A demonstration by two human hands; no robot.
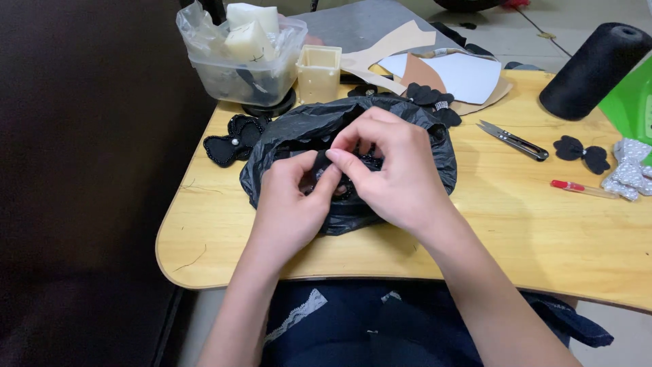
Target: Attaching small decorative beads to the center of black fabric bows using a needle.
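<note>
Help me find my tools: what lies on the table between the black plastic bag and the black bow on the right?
In the head view, small metal thread snips lie between the black plastic bag and the black bow.

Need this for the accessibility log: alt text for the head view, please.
Seen from above, a left hand and right hand together pinch a small black piece over an open black plastic bag on a wooden table. Around it lie black bows, snips, a black thread cone and a clear tub.

Snips (514, 141) right of bag (435, 146); tub (224, 71) behind.
</note>
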